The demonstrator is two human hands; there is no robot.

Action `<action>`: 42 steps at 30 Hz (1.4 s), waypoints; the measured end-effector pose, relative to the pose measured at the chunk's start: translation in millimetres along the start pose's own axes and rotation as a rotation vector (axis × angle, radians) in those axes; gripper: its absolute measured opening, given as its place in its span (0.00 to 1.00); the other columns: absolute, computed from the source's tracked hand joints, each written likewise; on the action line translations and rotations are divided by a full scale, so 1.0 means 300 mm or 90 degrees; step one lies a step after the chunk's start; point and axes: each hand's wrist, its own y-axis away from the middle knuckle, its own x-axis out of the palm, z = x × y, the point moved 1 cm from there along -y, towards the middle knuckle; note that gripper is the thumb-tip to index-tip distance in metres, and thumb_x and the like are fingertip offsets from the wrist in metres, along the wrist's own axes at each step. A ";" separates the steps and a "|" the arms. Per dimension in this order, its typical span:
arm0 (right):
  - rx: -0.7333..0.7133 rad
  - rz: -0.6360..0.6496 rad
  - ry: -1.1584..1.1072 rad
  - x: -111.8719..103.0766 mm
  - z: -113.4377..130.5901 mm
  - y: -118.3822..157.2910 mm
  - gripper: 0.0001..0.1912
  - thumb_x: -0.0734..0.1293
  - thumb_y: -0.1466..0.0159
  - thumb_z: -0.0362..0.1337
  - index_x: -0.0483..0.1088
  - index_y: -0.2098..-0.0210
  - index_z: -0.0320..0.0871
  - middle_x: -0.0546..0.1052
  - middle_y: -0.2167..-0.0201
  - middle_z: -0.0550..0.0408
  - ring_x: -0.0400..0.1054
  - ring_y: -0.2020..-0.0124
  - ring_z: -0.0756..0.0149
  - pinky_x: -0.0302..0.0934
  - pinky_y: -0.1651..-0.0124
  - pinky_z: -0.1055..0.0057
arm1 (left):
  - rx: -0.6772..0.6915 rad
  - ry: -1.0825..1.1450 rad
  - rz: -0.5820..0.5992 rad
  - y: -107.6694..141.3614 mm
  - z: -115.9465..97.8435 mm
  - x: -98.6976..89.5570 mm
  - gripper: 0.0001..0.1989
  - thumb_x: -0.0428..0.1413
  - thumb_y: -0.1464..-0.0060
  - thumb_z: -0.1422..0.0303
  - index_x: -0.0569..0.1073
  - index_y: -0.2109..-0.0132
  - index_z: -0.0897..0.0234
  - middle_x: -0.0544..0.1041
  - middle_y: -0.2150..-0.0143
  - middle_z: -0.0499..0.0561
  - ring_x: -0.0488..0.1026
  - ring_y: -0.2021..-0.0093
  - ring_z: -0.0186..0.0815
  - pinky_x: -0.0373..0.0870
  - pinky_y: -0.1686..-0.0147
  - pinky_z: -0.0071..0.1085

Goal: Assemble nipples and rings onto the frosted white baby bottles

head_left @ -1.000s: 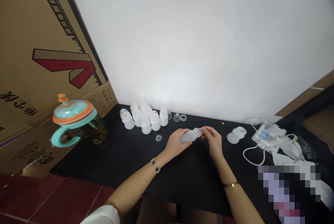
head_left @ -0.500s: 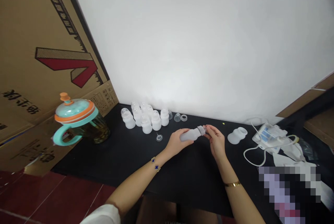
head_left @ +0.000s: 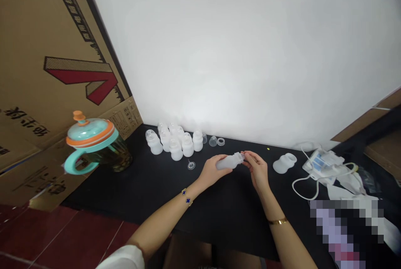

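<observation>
My left hand grips a frosted white bottle that lies sideways above the black table. My right hand pinches the bottle's neck end with its fingertips. Behind and to the left stands a cluster of several small white bottles. A small clear disc part lies on the table just left of my left hand.
A teal and orange lidded jug stands at the table's left end against large cardboard boxes. A white funnel-shaped part lies right of my hands, beside a white device with cables. Clear small parts rest near the wall.
My hands and the bottle have stayed almost in place; my right fingers shifted slightly at the bottle's neck. The view has drifted a little.
</observation>
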 end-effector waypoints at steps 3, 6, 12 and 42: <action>0.000 -0.002 0.000 0.000 -0.001 -0.001 0.14 0.78 0.45 0.45 0.80 0.63 0.44 0.83 0.60 0.48 0.77 0.56 0.53 0.75 0.60 0.62 | 0.000 -0.006 0.004 0.000 0.001 0.000 0.23 0.66 0.52 0.62 0.77 0.48 0.59 0.80 0.49 0.51 0.76 0.49 0.45 0.70 0.46 0.40; 0.003 -0.007 0.002 0.001 -0.002 -0.003 0.15 0.78 0.46 0.46 0.80 0.63 0.44 0.83 0.60 0.48 0.78 0.57 0.53 0.75 0.62 0.63 | -0.005 -0.012 0.007 0.000 0.000 0.002 0.23 0.67 0.53 0.62 0.77 0.48 0.59 0.80 0.49 0.51 0.76 0.49 0.45 0.70 0.46 0.40; 0.001 -0.003 0.008 0.002 -0.003 -0.004 0.16 0.78 0.46 0.46 0.80 0.63 0.44 0.83 0.60 0.47 0.78 0.57 0.53 0.74 0.63 0.63 | -0.006 -0.022 0.005 0.000 0.002 0.004 0.23 0.67 0.52 0.63 0.77 0.48 0.60 0.79 0.48 0.52 0.76 0.49 0.45 0.69 0.46 0.40; 0.012 -0.015 0.040 -0.006 -0.009 -0.013 0.15 0.79 0.48 0.46 0.79 0.68 0.43 0.79 0.69 0.53 0.72 0.69 0.65 0.70 0.73 0.73 | 0.037 -0.089 0.004 0.003 0.000 0.003 0.24 0.66 0.51 0.64 0.75 0.46 0.60 0.79 0.48 0.52 0.75 0.48 0.44 0.69 0.45 0.40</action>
